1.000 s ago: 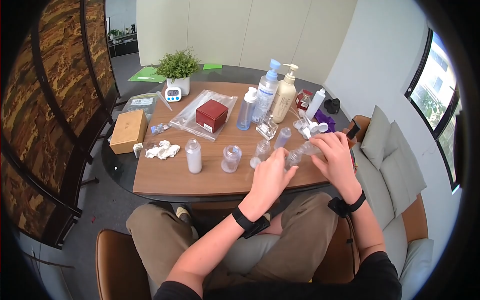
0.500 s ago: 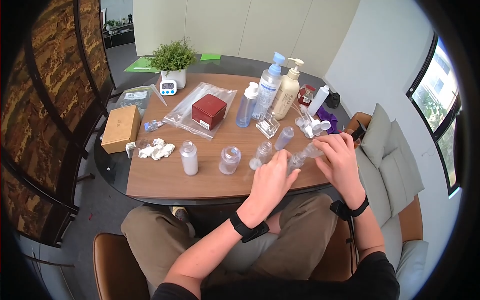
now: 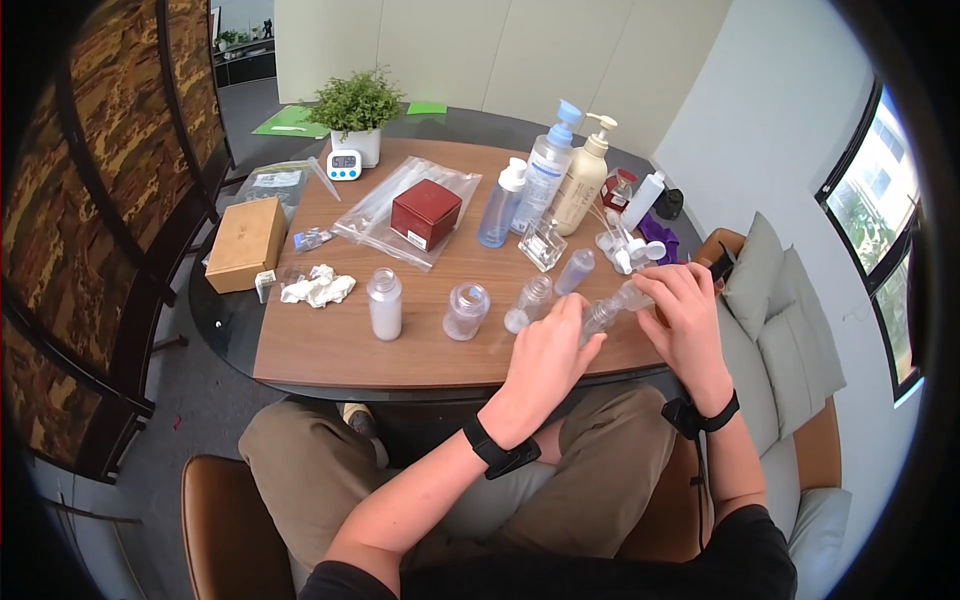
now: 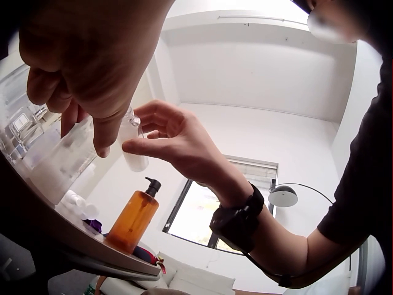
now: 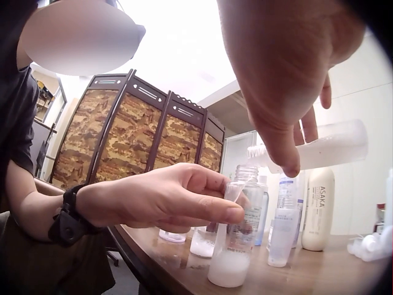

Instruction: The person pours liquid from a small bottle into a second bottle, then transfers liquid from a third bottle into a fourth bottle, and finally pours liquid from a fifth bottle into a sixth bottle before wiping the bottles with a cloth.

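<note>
My left hand (image 3: pixel 545 345) grips an open clear bottle (image 5: pixel 228 267) round its upper part; whitish liquid lies in its bottom. My right hand (image 3: pixel 688 315) holds a smaller frosted bottle (image 5: pixel 341 144) tipped almost flat, its threaded neck just over the clear bottle's mouth. Cloudy liquid shows inside the tipped bottle. Left of the hands stand a clear bottle (image 3: pixel 532 295) with some white in it, a wide short jar (image 3: pixel 466 315) and an uncapped bottle (image 3: pixel 385 310) of milky liquid. A small bluish bottle (image 3: pixel 574 272) stands just behind the hands.
Pump bottles (image 3: pixel 580 185), a glass perfume bottle (image 3: pixel 542 246) and loose white caps (image 3: pixel 630 250) stand or lie farther back. An amber pump bottle (image 4: pixel 134 221) is near the right edge. Leftward are a red box (image 3: pixel 425 212), crumpled tissue (image 3: pixel 318 288) and a cardboard box (image 3: pixel 245 245).
The head view has shifted slightly. Both hands keep their hold, with the frosted bottle tipped at the clear bottle's mouth throughout.
</note>
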{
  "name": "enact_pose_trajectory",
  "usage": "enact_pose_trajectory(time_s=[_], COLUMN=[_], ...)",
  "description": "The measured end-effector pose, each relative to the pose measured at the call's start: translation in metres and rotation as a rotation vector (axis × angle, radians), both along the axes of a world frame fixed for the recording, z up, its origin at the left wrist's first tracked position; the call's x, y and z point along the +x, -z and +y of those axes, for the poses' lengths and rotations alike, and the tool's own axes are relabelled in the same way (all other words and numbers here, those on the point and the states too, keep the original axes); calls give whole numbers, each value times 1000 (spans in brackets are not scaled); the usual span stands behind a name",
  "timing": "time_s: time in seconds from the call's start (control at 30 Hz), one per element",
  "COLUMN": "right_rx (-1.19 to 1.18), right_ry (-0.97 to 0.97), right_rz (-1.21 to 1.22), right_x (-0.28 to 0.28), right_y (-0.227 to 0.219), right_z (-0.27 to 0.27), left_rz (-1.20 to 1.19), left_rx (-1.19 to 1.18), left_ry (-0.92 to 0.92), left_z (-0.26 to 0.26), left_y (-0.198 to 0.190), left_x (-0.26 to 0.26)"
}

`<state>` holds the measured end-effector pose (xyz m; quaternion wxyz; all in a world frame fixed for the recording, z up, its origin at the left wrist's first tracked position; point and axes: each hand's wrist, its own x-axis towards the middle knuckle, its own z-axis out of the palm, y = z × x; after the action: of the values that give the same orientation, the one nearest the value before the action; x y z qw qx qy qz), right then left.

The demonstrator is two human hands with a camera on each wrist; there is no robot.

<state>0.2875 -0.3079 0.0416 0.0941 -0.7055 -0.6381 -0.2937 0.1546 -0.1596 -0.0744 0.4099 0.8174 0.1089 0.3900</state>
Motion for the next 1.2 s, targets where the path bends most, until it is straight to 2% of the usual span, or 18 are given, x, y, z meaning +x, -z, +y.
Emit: enact_pose_trajectory(time_s=[1.2], right_rx=[-5], right_ry=[4], right_rz=[-64], right_x=[-3], right_y=[-2], right_z=[3], left_rz=[-24], left_rx=[18], left_ry=[2], left_z=[-1], left_y=[2], left_x=[-1])
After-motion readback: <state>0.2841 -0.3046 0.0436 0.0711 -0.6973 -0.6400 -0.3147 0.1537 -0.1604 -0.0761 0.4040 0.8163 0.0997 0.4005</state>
